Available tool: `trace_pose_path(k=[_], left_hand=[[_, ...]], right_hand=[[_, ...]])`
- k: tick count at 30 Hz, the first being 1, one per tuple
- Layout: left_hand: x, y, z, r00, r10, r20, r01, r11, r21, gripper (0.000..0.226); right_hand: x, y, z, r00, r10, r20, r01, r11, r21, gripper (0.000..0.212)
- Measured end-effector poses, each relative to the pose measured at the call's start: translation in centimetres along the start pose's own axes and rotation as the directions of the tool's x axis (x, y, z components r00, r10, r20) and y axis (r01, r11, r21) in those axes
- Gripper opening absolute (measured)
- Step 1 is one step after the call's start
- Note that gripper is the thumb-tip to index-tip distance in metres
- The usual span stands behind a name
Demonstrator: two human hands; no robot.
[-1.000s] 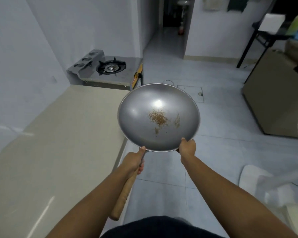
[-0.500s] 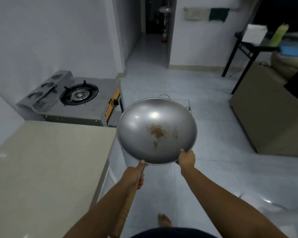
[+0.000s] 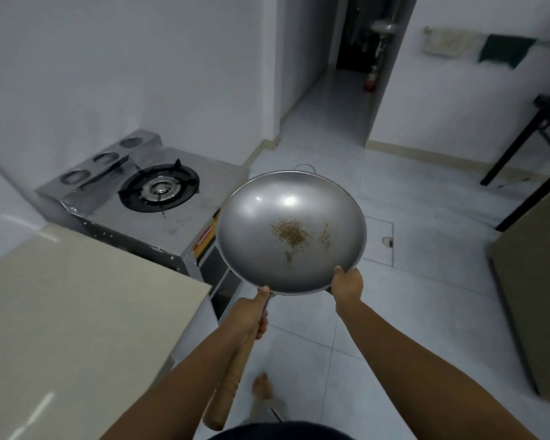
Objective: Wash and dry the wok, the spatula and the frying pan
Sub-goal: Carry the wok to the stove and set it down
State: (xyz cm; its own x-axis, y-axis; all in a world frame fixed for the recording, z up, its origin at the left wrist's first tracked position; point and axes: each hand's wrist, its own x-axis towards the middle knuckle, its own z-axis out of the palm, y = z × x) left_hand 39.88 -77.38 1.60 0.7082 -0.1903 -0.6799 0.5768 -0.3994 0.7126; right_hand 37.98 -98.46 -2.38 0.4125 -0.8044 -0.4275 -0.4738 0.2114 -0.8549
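— Wok [image 3: 267, 236]: where was it, measured from the stove [image 3: 146, 201]?

— Held in the air over the tiled floor [image 3: 410, 296], just to the right of the stove's front corner, its bowl tipped toward the camera. A brown patch of crumbs or residue [image 3: 290, 232] sat near the middle of the bowl, with a smaller smear to its right. A small loop handle [image 3: 305, 167] stuck up at the far rim.

— And the hands?

— The left hand [image 3: 246, 315] was wrapped closed around the top of the wooden handle [image 3: 231, 376], thumb pressed up against the rim. The right hand [image 3: 346, 282] pinched the near rim, thumb inside the bowl, fingers hidden underneath.

— Any writing?

— One word, "National", in white on an orange strip [image 3: 205, 236] at the stove's front right corner. Nothing else was legible.

— What else lay around the stove?

— Its single black burner [image 3: 158, 189] sat on a steel top, with three round holes along the raised back edge. Nearer the camera than the stove ran a beige counter [image 3: 77, 312]. Far beyond the stove a dark doorway [image 3: 362, 36] opened, and right of that two cloths hung on the wall, one pale [image 3: 448, 42], one dark green [image 3: 505, 50]. A bare foot [image 3: 262, 385] showed on the floor below the wok.
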Motion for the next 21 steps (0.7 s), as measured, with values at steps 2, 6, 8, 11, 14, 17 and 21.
trace_pose_path(k=[2, 6, 8, 11, 14, 17, 21], left_hand=[[2.4, 2.0, -0.2, 1.000, 0.009, -0.022, -0.009, 1.000, -0.017, 0.056], [7.2, 6.8, -0.9, 0.997, 0.034, -0.070, -0.037, 0.998, -0.046, 0.054], [9.2, 9.3, -1.1, 0.995, 0.061, -0.080, -0.064, 0.997, -0.038, 0.056], [12.0, 12.5, -1.4, 0.990, 0.068, -0.120, -0.076, 0.995, -0.061, 0.057], [14.3, 15.0, -1.8, 0.987, 0.068, -0.146, -0.086, 0.989, -0.122, 0.060], [16.5, 17.1, -2.6, 0.972, 0.088, -0.219, -0.130, 0.975, -0.182, 0.060], [18.4, 20.0, -4.0, 0.948, 0.095, -0.304, -0.174, 0.953, -0.246, 0.055]], right_hand=[[2.4, -2.2, 2.0, 0.999, -0.027, 0.031, 0.027, 1.000, 0.007, 0.032], [7.3, -6.7, 6.3, 0.996, -0.052, 0.078, 0.052, 0.999, 0.007, 0.034], [9.6, -9.1, 8.4, 0.992, -0.067, 0.103, 0.066, 0.998, 0.010, 0.035], [12.6, -12.6, 11.1, 0.987, -0.108, 0.116, 0.111, 0.994, -0.020, 0.037], [14.9, -15.3, 13.9, 0.979, -0.134, 0.152, 0.140, 0.990, -0.029, 0.038], [16.9, -17.9, 17.3, 0.967, -0.152, 0.205, 0.162, 0.986, -0.031, 0.039], [19.0, -21.4, 22.7, 0.931, -0.187, 0.312, 0.210, 0.977, -0.044, 0.043]])
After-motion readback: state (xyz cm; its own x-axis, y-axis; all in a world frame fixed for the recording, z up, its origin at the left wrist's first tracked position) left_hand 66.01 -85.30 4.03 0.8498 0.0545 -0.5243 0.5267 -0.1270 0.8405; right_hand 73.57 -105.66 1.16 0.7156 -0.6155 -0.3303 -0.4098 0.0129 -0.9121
